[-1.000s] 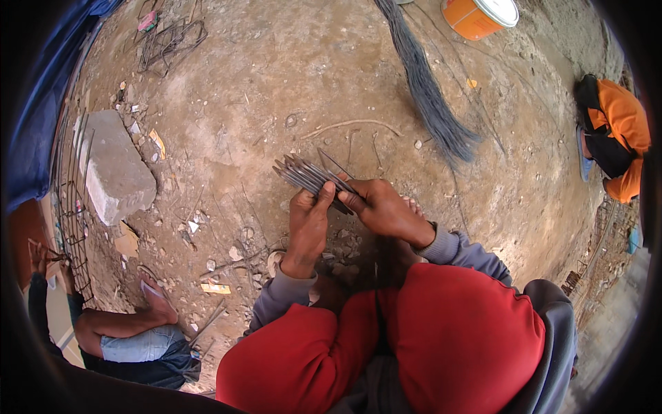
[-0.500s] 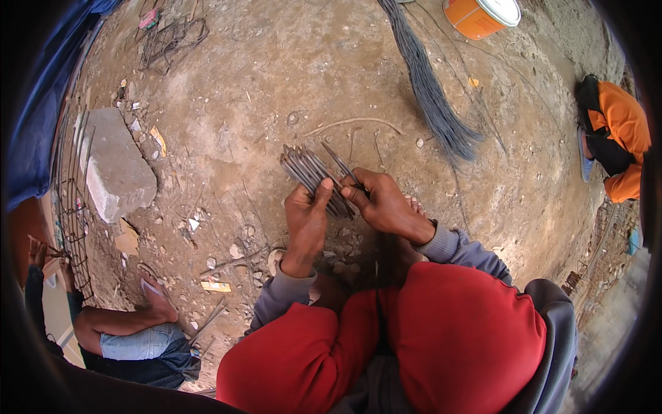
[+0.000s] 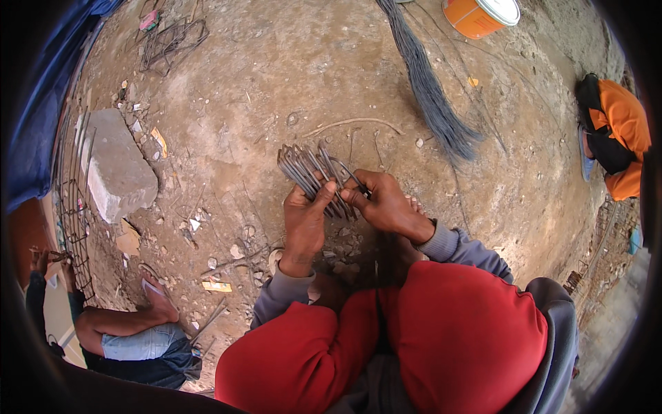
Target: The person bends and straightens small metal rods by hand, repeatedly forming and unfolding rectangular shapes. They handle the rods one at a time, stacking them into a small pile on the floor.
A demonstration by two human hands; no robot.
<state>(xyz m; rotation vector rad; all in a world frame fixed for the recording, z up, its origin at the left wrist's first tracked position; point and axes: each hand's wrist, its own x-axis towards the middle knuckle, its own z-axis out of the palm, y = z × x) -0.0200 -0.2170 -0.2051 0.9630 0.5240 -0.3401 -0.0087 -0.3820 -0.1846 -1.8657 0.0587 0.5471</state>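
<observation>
My left hand [image 3: 305, 224] is closed around a bundle of grey rebar stirrups [image 3: 298, 169], thin bent steel bars stacked side by side, held above the ground in front of my knees. Their far ends fan out beyond my fingers, and the thumb presses on the near side. At the bundle's right edge, my right hand [image 3: 386, 203] pinches a single rebar stirrup [image 3: 339, 163] between thumb and fingers. Its bent far end leans close to the others. Part of the stirrups is hidden behind both hands.
A long bunch of grey tie wire [image 3: 431, 90] lies at the far right, near an orange and white bucket [image 3: 476, 17]. A concrete block [image 3: 117, 165] and rebar cage [image 3: 72, 214] are at the left. One person [image 3: 131, 324] sits lower left, another [image 3: 617, 131] far right.
The single stirrup in my right hand has turned and moved in against the bundle. The bundle has tilted slightly, so the bent ends show more. My forearms have hardly moved.
</observation>
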